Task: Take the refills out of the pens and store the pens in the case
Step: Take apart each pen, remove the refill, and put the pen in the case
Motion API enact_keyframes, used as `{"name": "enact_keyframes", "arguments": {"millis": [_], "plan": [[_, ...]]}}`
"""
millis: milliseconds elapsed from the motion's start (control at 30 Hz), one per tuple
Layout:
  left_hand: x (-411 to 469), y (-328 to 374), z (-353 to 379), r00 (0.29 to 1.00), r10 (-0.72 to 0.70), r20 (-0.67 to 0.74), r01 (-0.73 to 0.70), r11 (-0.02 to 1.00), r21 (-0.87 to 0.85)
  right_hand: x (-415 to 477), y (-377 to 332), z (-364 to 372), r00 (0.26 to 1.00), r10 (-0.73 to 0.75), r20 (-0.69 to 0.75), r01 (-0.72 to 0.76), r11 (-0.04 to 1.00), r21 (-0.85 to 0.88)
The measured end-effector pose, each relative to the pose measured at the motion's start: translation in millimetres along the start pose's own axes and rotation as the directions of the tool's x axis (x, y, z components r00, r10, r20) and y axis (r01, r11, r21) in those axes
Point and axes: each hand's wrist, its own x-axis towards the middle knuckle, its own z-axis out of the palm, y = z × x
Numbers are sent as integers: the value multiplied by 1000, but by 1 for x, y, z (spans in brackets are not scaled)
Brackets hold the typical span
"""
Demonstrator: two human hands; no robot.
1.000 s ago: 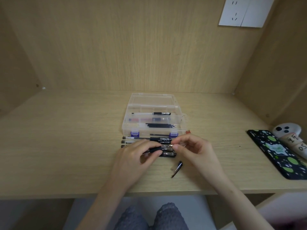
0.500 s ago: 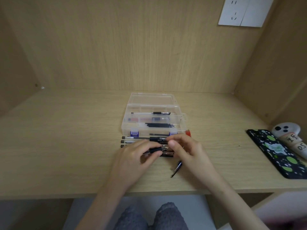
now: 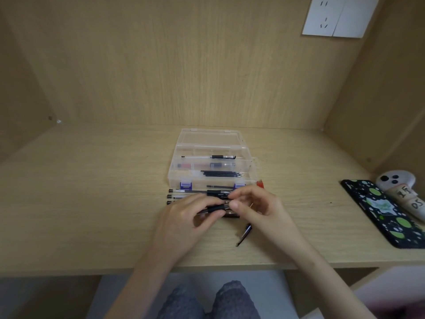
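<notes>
now pen [image 3: 214, 208] bridges left grip [image 3: 184, 218], right grip [image 3: 261, 210]

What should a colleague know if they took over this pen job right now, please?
Left hand grips a pen by its black grip; right hand pinches its tip end.
The case lies open behind, holding stored pens and loose refills.
A pen row lies on the desk before it, and a small dark part near the right hand.
Left: empty the held pen and the row, store them.
</notes>
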Motion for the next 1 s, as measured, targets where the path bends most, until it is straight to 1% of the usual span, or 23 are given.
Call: {"name": "enact_keyframes", "arguments": {"millis": [67, 200, 267, 333, 400, 500, 600, 700, 800, 1000], "plan": [[0, 0, 0, 1000, 7, 13, -7, 1000, 19, 1, 1, 1, 1000, 2, 12, -1, 1000, -25], [0, 1, -2, 1000, -1, 26, 0, 1000, 28, 0, 0, 3, 999, 26, -18, -27, 997, -73], [0, 1, -2, 1000, -3, 21, 3, 1000, 22, 0, -1, 3, 1000, 10, -17, -11, 998, -60], [0, 1, -2, 1000, 3, 21, -3, 1000, 21, -1, 0, 3, 1000, -5, 14, 6, 999, -47], [0, 0, -1, 999, 5, 32, -6, 1000, 20, -1, 2, 4, 1000, 0, 27, 2, 997, -73], [0, 1, -1, 999, 15, 33, -16, 999, 34, 0, 1, 6, 1000, 20, -7, -21, 995, -94], [0, 2, -2, 1000, 5, 16, -5, 1000, 26, -1, -1, 4, 999, 25, -48, -28, 997, -65], [0, 1, -2, 1000, 4, 20, -4, 1000, 25, -2, 1, 3, 1000, 10, -26, -11, 999, -31], [0, 1, -1, 1000, 8, 30, -8, 1000, 14, -2, 4, 4, 1000, 7, 3, -6, 999, -51], [1, 0, -1, 1000, 1, 22, -2, 999, 36, 1, 4, 7, 999, 4, -32, -7, 996, -87]]}}
